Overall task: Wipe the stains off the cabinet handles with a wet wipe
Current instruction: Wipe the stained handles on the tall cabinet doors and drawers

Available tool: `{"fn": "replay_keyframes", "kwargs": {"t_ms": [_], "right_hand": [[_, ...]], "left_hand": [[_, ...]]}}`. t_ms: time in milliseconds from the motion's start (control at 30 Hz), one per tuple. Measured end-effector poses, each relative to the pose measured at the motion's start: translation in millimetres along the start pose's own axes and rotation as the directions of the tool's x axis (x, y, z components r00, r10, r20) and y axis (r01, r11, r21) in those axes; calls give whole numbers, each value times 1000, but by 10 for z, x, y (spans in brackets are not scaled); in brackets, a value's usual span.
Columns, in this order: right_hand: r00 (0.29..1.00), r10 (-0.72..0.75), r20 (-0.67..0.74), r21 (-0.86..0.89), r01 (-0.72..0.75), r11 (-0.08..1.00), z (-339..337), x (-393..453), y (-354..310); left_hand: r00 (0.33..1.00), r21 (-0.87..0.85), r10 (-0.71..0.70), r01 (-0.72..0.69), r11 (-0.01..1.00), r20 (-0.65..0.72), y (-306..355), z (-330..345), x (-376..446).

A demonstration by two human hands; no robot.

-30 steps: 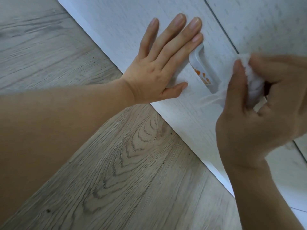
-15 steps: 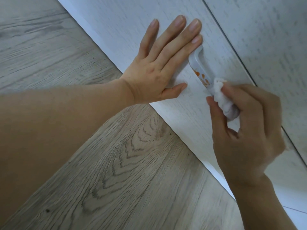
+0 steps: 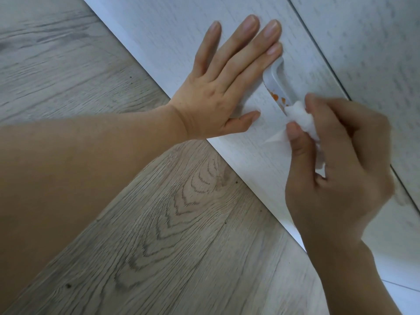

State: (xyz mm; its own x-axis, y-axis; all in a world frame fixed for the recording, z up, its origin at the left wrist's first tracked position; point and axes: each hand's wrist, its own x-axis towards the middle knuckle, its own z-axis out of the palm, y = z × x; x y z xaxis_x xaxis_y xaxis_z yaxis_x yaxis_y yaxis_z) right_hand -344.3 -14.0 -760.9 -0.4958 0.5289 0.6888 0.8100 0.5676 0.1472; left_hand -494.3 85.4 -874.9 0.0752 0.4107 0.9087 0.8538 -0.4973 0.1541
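Note:
A white cabinet handle [image 3: 273, 79] sits on the white cabinet door [image 3: 172, 37], with orange stains [image 3: 278, 99] along its lower part. My left hand [image 3: 223, 85] lies flat on the door just left of the handle, fingers straight and spread. My right hand [image 3: 336, 160] pinches a bunched white wet wipe [image 3: 302, 119] between thumb and fingers. The wipe touches the handle's lower end, right below the stains, and hides that end.
Grey wood-grain floor [image 3: 159, 223] fills the lower left, meeting the door's bottom edge along a diagonal. A second white door panel [image 3: 375, 42] lies to the upper right, parted from the first by a thin dark gap.
My right hand brought the bunched wipe down from the right onto the handle's lower end and now holds it just below the stains. My left hand stays flat on the door.

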Motion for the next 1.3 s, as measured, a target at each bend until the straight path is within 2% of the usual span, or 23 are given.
{"fn": "replay_keyframes", "kwargs": {"t_ms": [200,500,733,967,1133,1300], "right_hand": [[999,31,-28,55,-29,998,18,7,-21],[994,-92,63,-105,98,990,43,-39,56],[981,-192,-3,-144,189,971,53,52,123],[987,-115,-115,-37,112,993,89,63,40],[991,-37,-126,-63,29,998,67,4,42],[990,-31,-137,-35,27,999,107,11,13]], "left_hand": [[1000,5,7,-8,1000,1,5,-9,1],[1000,14,12,-12,1000,13,0,-22,-1],[1000,34,19,-19,999,8,-13,-21,-7],[1000,48,25,-25,999,3,-20,-16,-11],[999,30,37,-37,999,-2,-25,-19,-12],[999,44,37,-37,998,2,-34,-31,-18]]}}
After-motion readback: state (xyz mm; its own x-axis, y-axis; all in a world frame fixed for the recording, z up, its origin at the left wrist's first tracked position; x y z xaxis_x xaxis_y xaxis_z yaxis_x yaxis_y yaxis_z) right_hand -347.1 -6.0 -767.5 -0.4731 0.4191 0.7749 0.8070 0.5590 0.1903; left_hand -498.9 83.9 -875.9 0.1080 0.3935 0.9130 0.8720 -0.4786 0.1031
